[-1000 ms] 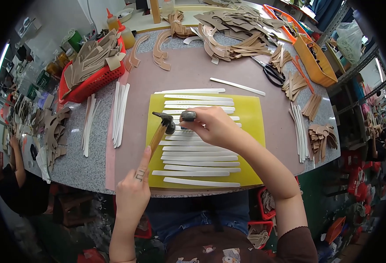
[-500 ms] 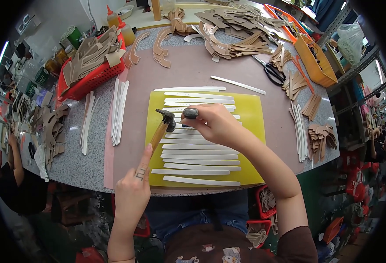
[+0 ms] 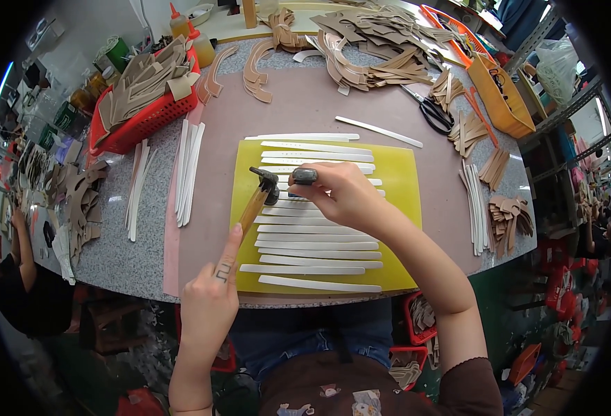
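My left hand [image 3: 208, 295] is closed round the wooden handle of a hammer [image 3: 255, 205], its index finger stretched along the handle. The dark metal hammer head is just left of my right hand [image 3: 343, 197]. That hand pinches a short, thick metal hand punch [image 3: 304, 176] above the rows of white strips [image 3: 312, 246]. The punch's lower end is hidden by my fingers. Several strips lie side by side across a yellow board [image 3: 404, 229]; the far ones carry small rows of holes or dots.
A lone white strip [image 3: 378, 132] lies beyond the board. White strip bundles [image 3: 190, 173] flank it. Black-handled scissors [image 3: 435, 114], tan pieces [image 3: 388, 31] and an orange basket [image 3: 497, 100] stand far right. A red basket [image 3: 146, 121] of pieces and glue bottles [image 3: 203, 50] stand left.
The view has shifted slightly. Both hands keep the same grip, with the hammer and punch in almost the same places over the board.
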`<state>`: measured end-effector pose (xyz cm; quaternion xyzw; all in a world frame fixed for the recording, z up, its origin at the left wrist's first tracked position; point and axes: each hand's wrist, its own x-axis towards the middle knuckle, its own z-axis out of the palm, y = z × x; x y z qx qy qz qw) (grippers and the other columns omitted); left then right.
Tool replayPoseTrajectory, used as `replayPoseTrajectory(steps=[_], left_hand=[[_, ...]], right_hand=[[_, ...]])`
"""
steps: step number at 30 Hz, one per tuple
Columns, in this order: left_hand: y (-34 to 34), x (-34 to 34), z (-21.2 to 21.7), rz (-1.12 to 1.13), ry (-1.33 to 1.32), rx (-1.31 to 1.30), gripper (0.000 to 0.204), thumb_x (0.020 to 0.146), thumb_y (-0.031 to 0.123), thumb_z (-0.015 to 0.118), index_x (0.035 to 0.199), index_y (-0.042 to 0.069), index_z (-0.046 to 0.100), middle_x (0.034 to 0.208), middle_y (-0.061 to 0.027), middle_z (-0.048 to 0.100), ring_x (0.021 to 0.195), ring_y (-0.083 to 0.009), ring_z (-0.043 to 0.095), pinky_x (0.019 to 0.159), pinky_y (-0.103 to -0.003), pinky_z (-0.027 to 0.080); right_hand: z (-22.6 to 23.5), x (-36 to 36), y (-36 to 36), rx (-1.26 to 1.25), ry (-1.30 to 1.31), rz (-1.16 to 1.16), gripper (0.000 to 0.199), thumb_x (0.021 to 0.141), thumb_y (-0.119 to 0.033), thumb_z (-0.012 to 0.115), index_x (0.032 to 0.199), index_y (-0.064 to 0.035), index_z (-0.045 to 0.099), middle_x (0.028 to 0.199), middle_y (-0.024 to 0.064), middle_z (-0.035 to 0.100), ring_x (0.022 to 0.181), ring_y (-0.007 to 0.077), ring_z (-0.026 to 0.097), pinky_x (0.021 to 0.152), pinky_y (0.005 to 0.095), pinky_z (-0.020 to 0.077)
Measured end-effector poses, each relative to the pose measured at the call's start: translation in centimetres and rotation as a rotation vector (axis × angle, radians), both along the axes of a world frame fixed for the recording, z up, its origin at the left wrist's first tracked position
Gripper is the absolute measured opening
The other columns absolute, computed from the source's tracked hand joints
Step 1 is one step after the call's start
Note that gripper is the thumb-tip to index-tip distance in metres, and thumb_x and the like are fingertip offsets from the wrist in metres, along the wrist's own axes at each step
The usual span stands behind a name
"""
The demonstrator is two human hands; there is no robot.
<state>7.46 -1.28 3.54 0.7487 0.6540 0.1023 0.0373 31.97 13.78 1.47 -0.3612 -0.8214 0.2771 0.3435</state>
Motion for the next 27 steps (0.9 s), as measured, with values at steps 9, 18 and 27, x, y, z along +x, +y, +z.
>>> replayPoseTrajectory(steps=[9, 18, 27], left_hand=[[0.9, -1.6, 2.1, 0.002, -0.182, 0.082, 0.061, 0.1, 0.008, 0.058, 0.156, 0.023, 0.043, 0.067, -0.004, 0.052, 0.048, -0.015, 0.038, 0.046, -0.034, 0.036], [0.7, -2.1, 1.3, -0.15, -0.404, 0.259, 0.065, 0.095, 0.006, 0.063, 0.156, 0.02, 0.044, 0.071, -0.007, 0.061, 0.047, -0.0173, 0.037, 0.046, -0.034, 0.039], [-0.1, -1.6, -0.1, -0.01, -0.077, 0.045, 0.062, 0.098, 0.007, 0.06, 0.155, 0.027, 0.046, 0.066, -0.0089, 0.053, 0.045, -0.0203, 0.042, 0.048, -0.04, 0.041]], right_hand=[[0.0, 0.0, -0.2, 0.025, -0.024, 0.004, 0.007, 0.087, -0.005, 0.074, 0.092, -0.0031, 0.069, 0.081, 0.006, 0.071, 0.057, 0.0194, 0.056, 0.054, 0.0291, 0.0432], [0.2, -0.5, -0.5, 0.002, -0.092, 0.015, 0.006, 0.087, -0.004, 0.074, 0.092, -0.0045, 0.069, 0.081, 0.0056, 0.072, 0.058, 0.0189, 0.055, 0.054, 0.0295, 0.0428], [-1.4, 1.2, -0.8, -0.156, 0.165, -0.051, 0.005, 0.095, -0.007, 0.067, 0.097, -0.004, 0.07, 0.094, 0.0071, 0.073, 0.071, 0.017, 0.066, 0.067, 0.028, 0.055]])
